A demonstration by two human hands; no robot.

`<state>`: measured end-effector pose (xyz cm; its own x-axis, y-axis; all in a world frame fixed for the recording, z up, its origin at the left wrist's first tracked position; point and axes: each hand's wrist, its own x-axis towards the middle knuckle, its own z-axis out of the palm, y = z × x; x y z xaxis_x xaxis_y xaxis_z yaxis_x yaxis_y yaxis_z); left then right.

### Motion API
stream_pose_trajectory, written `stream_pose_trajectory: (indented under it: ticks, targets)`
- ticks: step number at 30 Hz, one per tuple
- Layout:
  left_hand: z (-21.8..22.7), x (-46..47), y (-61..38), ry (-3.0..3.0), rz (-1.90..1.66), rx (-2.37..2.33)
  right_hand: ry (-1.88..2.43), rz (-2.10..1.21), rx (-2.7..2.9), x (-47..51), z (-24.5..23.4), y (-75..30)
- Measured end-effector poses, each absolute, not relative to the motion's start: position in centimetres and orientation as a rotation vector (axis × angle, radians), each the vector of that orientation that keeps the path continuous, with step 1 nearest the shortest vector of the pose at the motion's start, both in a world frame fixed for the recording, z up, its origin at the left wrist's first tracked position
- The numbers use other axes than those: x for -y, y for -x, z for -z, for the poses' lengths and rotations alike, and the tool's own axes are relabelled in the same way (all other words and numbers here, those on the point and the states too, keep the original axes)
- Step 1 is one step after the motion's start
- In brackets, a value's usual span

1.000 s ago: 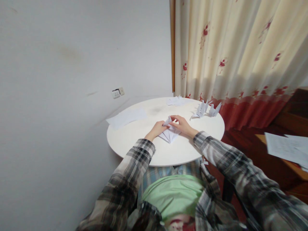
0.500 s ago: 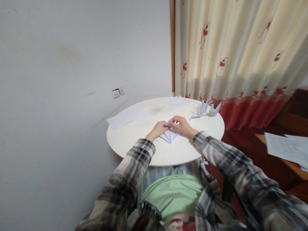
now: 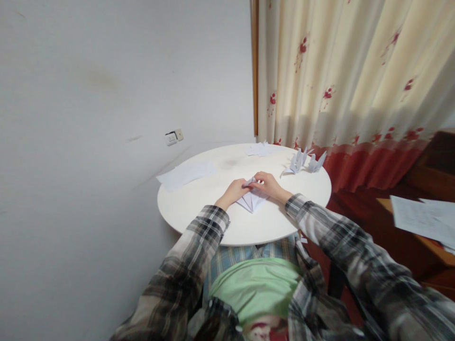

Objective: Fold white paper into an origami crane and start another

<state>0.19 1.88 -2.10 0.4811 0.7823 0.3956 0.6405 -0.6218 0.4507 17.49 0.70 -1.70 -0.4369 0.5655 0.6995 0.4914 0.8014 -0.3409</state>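
A sheet of white paper [image 3: 251,201], creased and folded into a pointed shape, lies on the round white table [image 3: 199,208] in front of me. My left hand [image 3: 234,191] grips its far left side, fingers closed on the paper. From the other side my right hand [image 3: 267,183] pinches the far part of the same paper, thumb and fingertips bent together near the raised tip. One corner of the paper points toward me. My fingers partly cover its upper folds.
Folded paper cranes [image 3: 297,162] stand at the table's right rear. Flat white sheets [image 3: 186,174] lie at the left, and more paper pieces [image 3: 261,149] at the back. A wall with a socket [image 3: 171,139] borders the left; a curtain [image 3: 341,85] hangs behind.
Both hands stay on the folded paper. The far tip between my fingers sits slightly lower; the rest looks the same.
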Motion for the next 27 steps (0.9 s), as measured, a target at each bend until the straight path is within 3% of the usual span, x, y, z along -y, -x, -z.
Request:
stream_pose_trajectory:
  ticks: [17,27]
  targets:
    - [2.0,-1.7,-0.3,-2.511,-0.842,-1.215,0.799,-0.09,2.131,-0.8,1.9,-17.4]
    - [0.6,-0.3,-1.1,-2.334,-1.332,-1.029,0.952,-0.017,2.069,-0.9,1.9,-17.7]
